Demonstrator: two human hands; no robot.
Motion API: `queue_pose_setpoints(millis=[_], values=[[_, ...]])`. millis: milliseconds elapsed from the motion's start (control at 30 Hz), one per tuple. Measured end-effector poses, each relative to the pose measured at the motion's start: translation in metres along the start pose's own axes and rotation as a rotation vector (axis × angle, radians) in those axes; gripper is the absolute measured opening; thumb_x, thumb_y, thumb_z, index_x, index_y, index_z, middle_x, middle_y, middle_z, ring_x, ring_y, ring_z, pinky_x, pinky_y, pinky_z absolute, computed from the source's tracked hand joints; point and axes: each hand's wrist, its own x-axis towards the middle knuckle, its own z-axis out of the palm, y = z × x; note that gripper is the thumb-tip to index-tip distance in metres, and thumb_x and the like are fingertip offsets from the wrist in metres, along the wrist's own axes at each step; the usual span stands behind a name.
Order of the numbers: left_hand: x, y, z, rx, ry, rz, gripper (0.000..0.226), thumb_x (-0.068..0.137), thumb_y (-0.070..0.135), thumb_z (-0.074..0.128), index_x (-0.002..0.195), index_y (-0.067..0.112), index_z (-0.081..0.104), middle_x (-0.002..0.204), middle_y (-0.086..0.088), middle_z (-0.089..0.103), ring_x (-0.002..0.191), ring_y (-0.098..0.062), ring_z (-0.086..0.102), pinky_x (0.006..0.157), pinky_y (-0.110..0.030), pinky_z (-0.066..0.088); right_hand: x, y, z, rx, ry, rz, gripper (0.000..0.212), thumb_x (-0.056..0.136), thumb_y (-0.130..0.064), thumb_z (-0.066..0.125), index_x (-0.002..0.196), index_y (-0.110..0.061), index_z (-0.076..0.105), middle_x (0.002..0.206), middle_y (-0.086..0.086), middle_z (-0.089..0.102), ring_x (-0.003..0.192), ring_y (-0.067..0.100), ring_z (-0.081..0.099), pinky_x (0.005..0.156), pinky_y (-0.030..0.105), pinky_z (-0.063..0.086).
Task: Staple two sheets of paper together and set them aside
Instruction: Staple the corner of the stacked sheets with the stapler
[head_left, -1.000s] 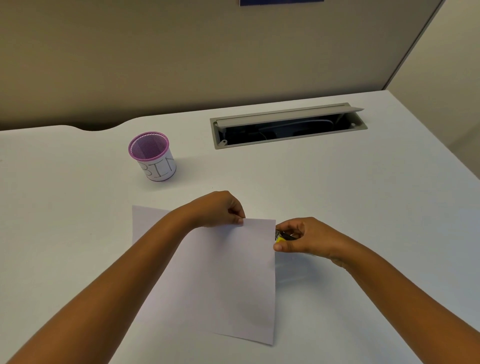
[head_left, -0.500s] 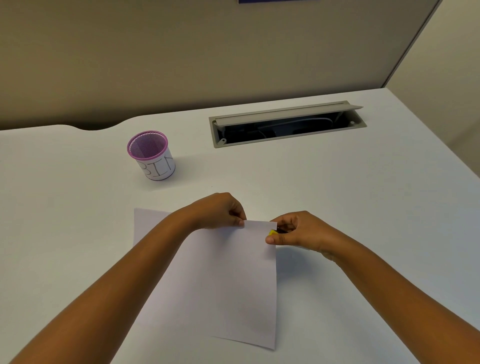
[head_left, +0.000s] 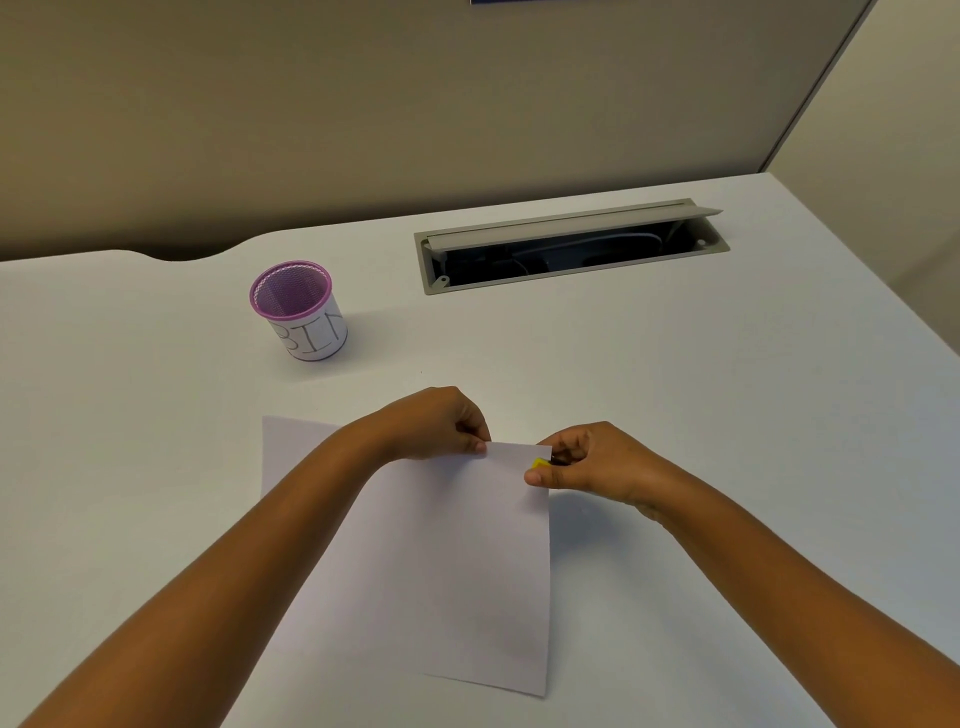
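Both hands work at the far edge of the paper (head_left: 441, 561), which lies on the white desk (head_left: 727, 415) toward its near edge, roughly midway between the left and right sides. Left hand (head_left: 436, 423) pinches the paper's far edge between thumb and fingers, about midway along that edge, its forearm crossing the sheet's left part. Right hand (head_left: 587, 460) is closed around a small yellow stapler (head_left: 540, 462) at the paper's far right corner; only a sliver of yellow shows between thumb and fingers, touching the corner, and whether the stapler's mouth is over the paper or just beside it cannot be told. The paper's far right part seems raised a little off the desk where the hands hold it, while the near edge rests flat. Whether one sheet or two lie there cannot be told; the edges look like a single outline. Farther back and to the left stands a purple mesh cup (head_left: 298, 309), upright, wrapped in a white label reading "BIN", well apart from the paper. Near the far edge, right of centre, a grey cable tray (head_left: 571, 249) is set into the desk with its lid tilted open, dark cables showing inside.
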Motion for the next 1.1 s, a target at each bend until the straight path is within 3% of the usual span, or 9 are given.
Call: queue_pose_setpoints(millis=[133,233,400,767,900,1100], values=[[-0.0002,-0.0007,0.0002,-0.008,0.001,0.001,0.014,0.088,0.021,0.060,0.094,0.014,0.069,0.087,0.006,0.063,0.080,-0.009,0.054,0.076,-0.026,0.044,-0.0002,0.0003,0.0019,0.016,0.006,-0.009,0.023,0.074,-0.026,0.074,0.095,-0.019,0.068,0.106,0.007,0.071,0.101,0.022,0.066,0.093,0.032,0.050],[-0.0003,-0.0006,0.0000,0.000,-0.002,0.000,0.014,0.088,0.020,0.060,0.095,0.013,0.069,0.086,0.006,0.063,0.079,-0.010,0.054,0.076,-0.025,0.044,0.0012,0.0002,0.0027,-0.004,0.005,-0.021,0.017,0.074,-0.028,0.074,0.089,-0.024,0.067,0.107,0.011,0.071,0.103,0.027,0.064,0.096,0.040,0.050],[0.0010,-0.0009,0.0011,0.007,-0.019,-0.005,0.014,0.087,0.020,0.060,0.096,0.013,0.069,0.089,0.004,0.065,0.080,-0.010,0.054,0.071,-0.021,0.042,0.0032,-0.0001,0.0013,-0.074,-0.023,-0.014,0.035,0.071,-0.031,0.076,0.102,-0.017,0.069,0.105,0.010,0.071,0.103,0.027,0.064,0.097,0.041,0.050],[-0.0008,-0.0021,0.0030,0.012,-0.020,-0.005,0.015,0.088,0.020,0.060,0.097,0.012,0.069,0.094,0.000,0.067,0.082,-0.011,0.054,0.073,-0.022,0.043,0.0028,0.0003,0.0021,-0.057,-0.047,-0.016,0.020,0.073,-0.032,0.075,0.091,-0.023,0.070,0.102,0.007,0.073,0.103,0.026,0.065,0.096,0.040,0.049],[-0.0014,-0.0017,0.0023,0.019,-0.024,-0.014,0.015,0.088,0.020,0.060,0.097,0.013,0.070,0.097,0.000,0.068,0.081,-0.010,0.054,0.076,-0.024,0.044,0.0035,0.0002,0.0024,-0.077,-0.062,-0.020,0.025,0.072,-0.033,0.076,0.094,-0.021,0.071,0.103,0.009,0.073,0.104,0.028,0.064,0.097,0.044,0.048],[-0.0009,-0.0004,0.0025,0.032,-0.039,-0.015,0.016,0.088,0.020,0.059,0.099,0.013,0.069,0.099,0.000,0.068,0.083,-0.011,0.054,0.076,-0.023,0.043,0.0055,-0.0016,0.0006,-0.137,-0.084,-0.027,0.034,0.073,-0.032,0.075,0.102,-0.017,0.068,0.102,0.002,0.070,0.097,0.020,0.064,0.090,0.033,0.051]])
